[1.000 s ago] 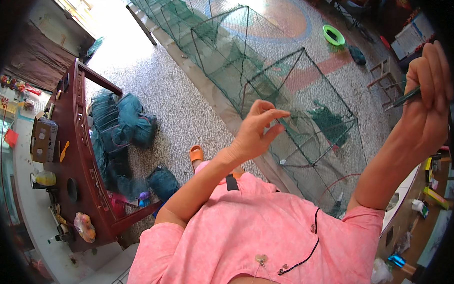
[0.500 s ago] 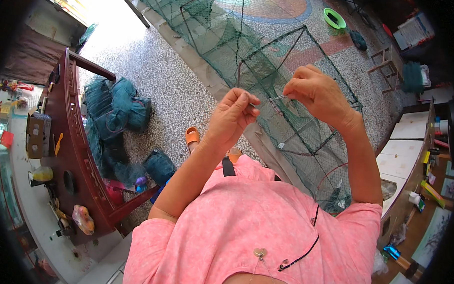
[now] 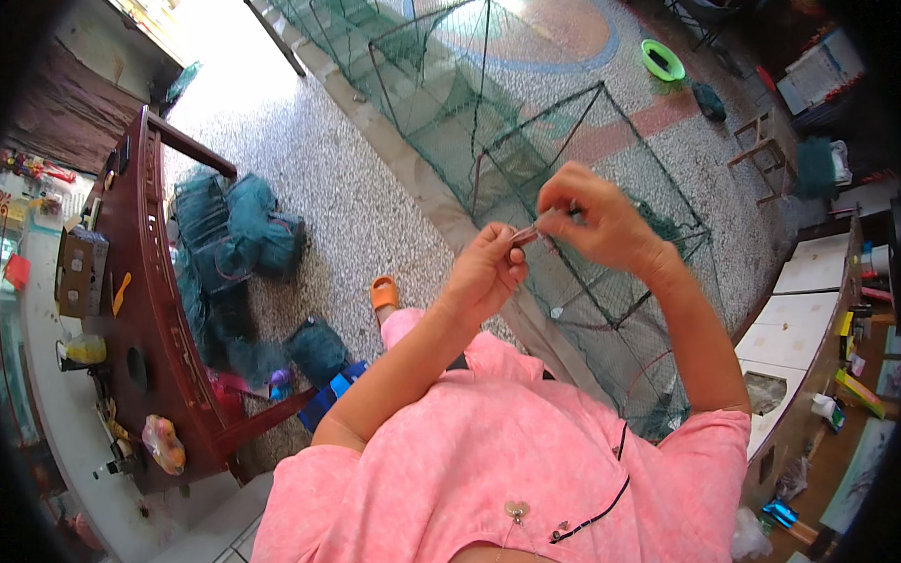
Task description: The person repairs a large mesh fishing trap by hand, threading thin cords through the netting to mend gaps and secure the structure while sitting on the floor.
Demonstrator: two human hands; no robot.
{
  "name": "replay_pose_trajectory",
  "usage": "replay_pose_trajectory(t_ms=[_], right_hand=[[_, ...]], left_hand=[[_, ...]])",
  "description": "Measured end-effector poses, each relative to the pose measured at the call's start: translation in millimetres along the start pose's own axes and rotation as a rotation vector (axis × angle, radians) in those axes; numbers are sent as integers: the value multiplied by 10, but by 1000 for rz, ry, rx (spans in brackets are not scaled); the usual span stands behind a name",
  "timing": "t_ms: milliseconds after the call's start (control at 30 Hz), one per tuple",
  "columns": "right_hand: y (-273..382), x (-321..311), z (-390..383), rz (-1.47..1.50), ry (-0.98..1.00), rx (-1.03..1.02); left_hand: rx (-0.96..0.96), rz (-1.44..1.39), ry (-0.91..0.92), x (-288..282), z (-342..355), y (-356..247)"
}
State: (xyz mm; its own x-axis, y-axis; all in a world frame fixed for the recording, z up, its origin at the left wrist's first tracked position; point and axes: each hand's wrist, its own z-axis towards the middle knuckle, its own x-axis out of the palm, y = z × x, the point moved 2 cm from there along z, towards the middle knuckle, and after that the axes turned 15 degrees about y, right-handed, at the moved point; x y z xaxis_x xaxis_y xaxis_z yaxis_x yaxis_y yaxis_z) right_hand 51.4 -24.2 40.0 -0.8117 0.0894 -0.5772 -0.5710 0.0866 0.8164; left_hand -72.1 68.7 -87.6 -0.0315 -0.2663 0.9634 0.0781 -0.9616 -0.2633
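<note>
My left hand (image 3: 482, 273) is closed in a pinch in front of my chest. Close by on its right, my right hand (image 3: 607, 226) bends over with thumb and fingers drawn together. A slim pale piece (image 3: 532, 231), like a small needle or shuttle, spans the gap between both sets of fingertips; its exact kind is too small to tell. Behind and below the hands stretches a long green net trap (image 3: 556, 169) with dark square frames. Any thread between the fingers and the net is too fine to make out.
Bundled blue-green nets (image 3: 260, 224) lie on the speckled floor at left, beside a dark red wooden table (image 3: 164, 321). A light green basin (image 3: 662, 61) and a wooden stool (image 3: 759, 152) stand at far right. A white-topped cabinet (image 3: 784, 319) is near my right arm.
Both hands have come closer together and sit lower in the picture. The slim piece, earlier at the right fingertips, now reaches the left fingers. The view has shifted slightly.
</note>
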Motion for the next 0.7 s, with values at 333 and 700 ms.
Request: replay_pose_trajectory(t_ms=[333, 700], right_hand=[[270, 218, 79, -565, -240, -243], [834, -132, -7, 73, -484, -521]], left_hand=[[117, 390, -49, 116, 63, 32], [521, 1721, 45, 773, 86, -219]])
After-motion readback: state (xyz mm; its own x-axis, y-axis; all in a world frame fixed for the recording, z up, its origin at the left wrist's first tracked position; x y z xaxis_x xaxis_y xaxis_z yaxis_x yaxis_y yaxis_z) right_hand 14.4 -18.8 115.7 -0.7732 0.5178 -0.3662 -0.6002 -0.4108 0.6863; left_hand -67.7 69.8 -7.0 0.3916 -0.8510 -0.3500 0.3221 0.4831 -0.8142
